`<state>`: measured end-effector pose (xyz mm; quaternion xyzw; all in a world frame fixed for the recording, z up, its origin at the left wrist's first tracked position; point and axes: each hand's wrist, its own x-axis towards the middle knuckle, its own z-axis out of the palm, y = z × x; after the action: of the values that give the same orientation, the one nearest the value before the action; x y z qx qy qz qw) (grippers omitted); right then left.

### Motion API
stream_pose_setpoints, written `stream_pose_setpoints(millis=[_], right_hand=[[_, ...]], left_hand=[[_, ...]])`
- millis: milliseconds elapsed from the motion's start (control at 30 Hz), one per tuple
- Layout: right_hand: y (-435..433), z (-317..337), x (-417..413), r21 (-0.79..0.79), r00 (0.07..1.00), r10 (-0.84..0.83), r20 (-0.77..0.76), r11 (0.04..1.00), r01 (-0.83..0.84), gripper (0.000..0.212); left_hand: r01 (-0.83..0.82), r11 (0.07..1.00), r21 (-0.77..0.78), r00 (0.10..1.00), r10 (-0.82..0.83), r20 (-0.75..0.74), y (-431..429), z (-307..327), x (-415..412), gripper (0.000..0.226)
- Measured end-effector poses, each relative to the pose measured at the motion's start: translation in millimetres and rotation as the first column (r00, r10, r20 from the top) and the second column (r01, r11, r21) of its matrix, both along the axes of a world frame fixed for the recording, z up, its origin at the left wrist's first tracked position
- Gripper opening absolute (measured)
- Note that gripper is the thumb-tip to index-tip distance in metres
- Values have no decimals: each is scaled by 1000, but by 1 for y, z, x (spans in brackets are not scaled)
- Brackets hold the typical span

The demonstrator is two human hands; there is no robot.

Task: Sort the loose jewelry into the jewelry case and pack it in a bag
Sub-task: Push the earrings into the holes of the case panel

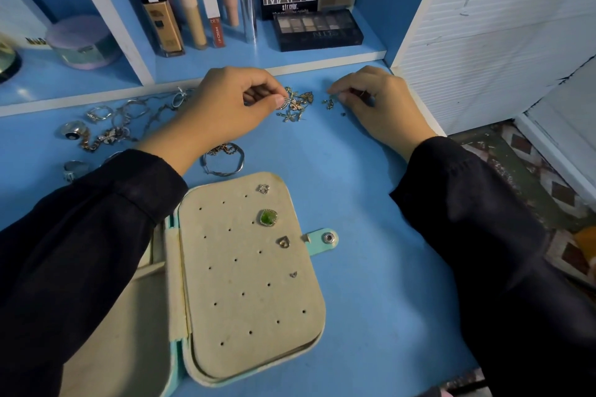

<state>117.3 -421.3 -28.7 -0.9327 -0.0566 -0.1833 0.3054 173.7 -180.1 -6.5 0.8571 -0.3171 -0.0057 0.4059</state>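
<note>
Tubes and eyeshadow palettes point(317, 30) stand on the shelf behind the blue table point(371, 235), while rings and chains point(106, 126) and a bangle point(224, 161) lie under and beside the left forearm. The open jewelry case point(225, 284), four earrings pinned in its perforated panel, sits near the body, well apart from both hands, which work at the pile of loose earrings point(298, 105) by the shelf. The left hand point(225, 103) pinches a small silvery piece point(283, 102) between thumb and forefinger at the pile's edge; the right hand point(377, 103) curls its fingertips onto tiny bits point(329, 103), though I cannot tell if it holds one.

Left half of jewelry case point(225, 284) behind left sleeve point(80, 235); piece point(329, 103) under right hand point(380, 106) too tiny
</note>
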Motion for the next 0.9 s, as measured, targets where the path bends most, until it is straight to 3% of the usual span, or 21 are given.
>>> stream_pose_setpoints(millis=[900], right_hand=[[5, 7, 0, -22, 995, -41, -91, 999, 40, 14]], left_hand=[[36, 999, 21, 999, -36, 7, 1, 0, -1, 9]])
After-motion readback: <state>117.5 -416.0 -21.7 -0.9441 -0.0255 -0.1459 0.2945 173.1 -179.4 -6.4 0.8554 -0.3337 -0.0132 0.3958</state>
